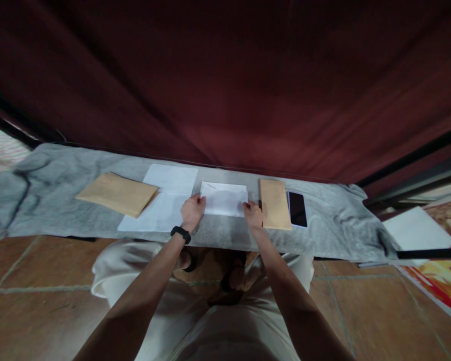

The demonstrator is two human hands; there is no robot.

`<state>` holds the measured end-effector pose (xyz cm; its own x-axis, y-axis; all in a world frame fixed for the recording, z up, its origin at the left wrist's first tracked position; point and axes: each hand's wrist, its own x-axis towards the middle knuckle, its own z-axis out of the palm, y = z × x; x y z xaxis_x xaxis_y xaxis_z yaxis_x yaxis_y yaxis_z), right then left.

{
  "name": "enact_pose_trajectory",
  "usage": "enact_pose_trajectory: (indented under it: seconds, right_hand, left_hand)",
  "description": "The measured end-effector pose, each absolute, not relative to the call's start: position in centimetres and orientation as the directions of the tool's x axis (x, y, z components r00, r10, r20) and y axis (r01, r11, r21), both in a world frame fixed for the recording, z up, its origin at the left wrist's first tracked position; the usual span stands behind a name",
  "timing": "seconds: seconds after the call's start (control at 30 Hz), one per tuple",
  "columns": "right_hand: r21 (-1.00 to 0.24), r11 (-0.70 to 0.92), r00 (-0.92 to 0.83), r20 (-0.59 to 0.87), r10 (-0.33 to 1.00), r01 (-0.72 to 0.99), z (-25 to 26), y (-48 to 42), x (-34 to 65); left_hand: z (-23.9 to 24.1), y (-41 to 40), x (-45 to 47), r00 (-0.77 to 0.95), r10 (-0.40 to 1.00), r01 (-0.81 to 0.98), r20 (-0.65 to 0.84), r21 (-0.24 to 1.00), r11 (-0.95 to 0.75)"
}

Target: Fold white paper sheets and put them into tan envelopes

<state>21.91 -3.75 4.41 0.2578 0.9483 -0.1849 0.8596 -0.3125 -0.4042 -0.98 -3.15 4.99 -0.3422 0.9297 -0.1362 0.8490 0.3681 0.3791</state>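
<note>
A folded white sheet of paper (224,200) lies in front of me on the grey cloth. My left hand (192,211) pinches its left edge between thumb and fingers; a dark watch (181,234) sits on that wrist. At the opposite edge, my right hand (252,213) grips the paper the same way. Left of my left hand, a larger creased white sheet (165,205) lies flat, partly under a stack of brown envelopes (116,193). Close beside my right hand rests another brown envelope (275,204), set upright lengthwise.
A phone (297,209) with a dark screen lies right of the single envelope. Grey cloth (334,215) covers the narrow bench. A dark red curtain (225,100) hangs behind it. At the far right are a white board (419,228) and a colourful printed box (441,283).
</note>
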Motion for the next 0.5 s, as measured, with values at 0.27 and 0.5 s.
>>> enact_pose_trajectory:
  seconds: [0.27, 0.5]
  right_hand:
    - [-0.337, -0.32, 0.301, -0.107, 0.947, 0.886, 4.2, -3.0, 20.9]
    - [-0.301, -0.278, 0.28, -0.036, 0.959, 0.912, 3.6, -3.0, 19.9]
  left_hand:
    - [5.3, -2.2, -0.7, -0.359, 0.927, 0.86, -0.111, 0.347, 0.374]
    - [5.1, -1.7, 0.1, -0.38, 0.922, 0.873, -0.076, 0.302, 0.384]
